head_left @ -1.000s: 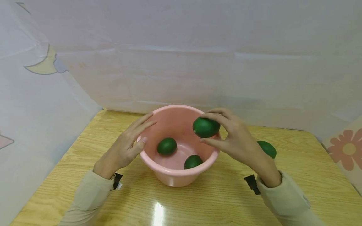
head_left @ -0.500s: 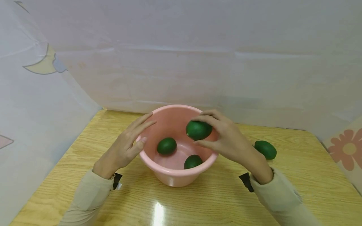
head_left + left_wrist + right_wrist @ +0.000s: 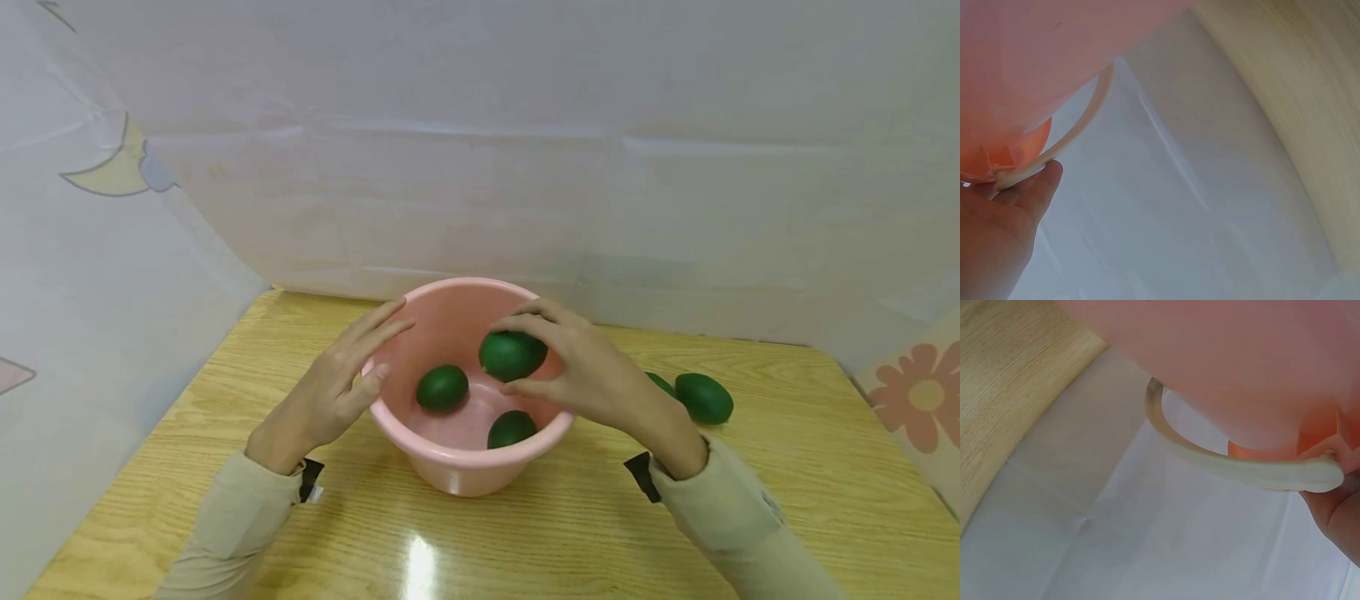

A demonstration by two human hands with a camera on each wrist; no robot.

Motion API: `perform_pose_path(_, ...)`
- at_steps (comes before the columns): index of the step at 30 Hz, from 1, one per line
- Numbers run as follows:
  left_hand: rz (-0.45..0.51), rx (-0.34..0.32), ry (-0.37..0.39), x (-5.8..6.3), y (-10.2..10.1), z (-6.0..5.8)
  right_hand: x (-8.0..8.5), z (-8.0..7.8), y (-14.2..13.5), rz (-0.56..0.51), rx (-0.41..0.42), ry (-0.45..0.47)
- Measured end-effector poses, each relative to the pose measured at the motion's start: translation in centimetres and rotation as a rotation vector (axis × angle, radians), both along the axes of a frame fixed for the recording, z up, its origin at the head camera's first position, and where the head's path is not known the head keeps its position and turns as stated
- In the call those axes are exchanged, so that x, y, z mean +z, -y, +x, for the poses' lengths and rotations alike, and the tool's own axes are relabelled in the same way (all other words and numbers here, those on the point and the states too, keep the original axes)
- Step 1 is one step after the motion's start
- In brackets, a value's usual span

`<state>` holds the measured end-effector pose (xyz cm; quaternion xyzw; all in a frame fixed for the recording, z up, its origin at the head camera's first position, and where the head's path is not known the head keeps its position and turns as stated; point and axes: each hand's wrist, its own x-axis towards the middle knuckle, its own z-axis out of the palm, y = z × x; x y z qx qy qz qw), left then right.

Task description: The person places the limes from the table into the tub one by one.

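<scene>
My right hand (image 3: 592, 371) holds a smooth, dark green avocado (image 3: 513, 356) between thumb and fingers, over the inside of a pink bucket (image 3: 468, 458). Lower in the bucket lie two more avocados, one at the left (image 3: 442, 388) and one by the front wall (image 3: 512, 429), partly hidden by the rim. At the bucket's left rim rests my left hand (image 3: 326, 392), its fingers stretched along the edge. In the left wrist view the left hand (image 3: 1004, 231) touches the pale bucket handle (image 3: 1079, 128). The held avocado is out of sight in the right wrist view.
On the wooden table (image 3: 787, 483), right of the bucket, lie two avocados; one (image 3: 703, 398) shows whole, the other (image 3: 662, 383) is mostly behind my right forearm. A pale printed sheet (image 3: 480, 167) stands behind the table and along its sides.
My right hand has moved left and slightly down with the avocado, further over the bucket. A second avocado on the table has come into sight behind the forearm. The left hand stays put.
</scene>
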<state>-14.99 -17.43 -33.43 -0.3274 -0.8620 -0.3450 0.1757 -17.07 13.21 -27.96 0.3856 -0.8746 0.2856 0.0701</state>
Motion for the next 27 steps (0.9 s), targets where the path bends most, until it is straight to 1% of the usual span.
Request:
perform_pose_path(8, -0.003, 0.003, -0.004, 0.0, 0.0, 0.0, 0.2, -0.5, 0.6, 0.072, 0.033, 0.049)
perform_pose_path(13, -0.001, 0.0, -0.003, 0.0, 0.0, -0.1, 0.2, -0.6, 0.9, 0.093, 0.051, 0.056)
perform_pose_path(27, 0.003, -0.003, 0.001, 0.1, 0.0, 0.0, 0.4, -1.2, 1.9, 0.187, 0.04, 0.064)
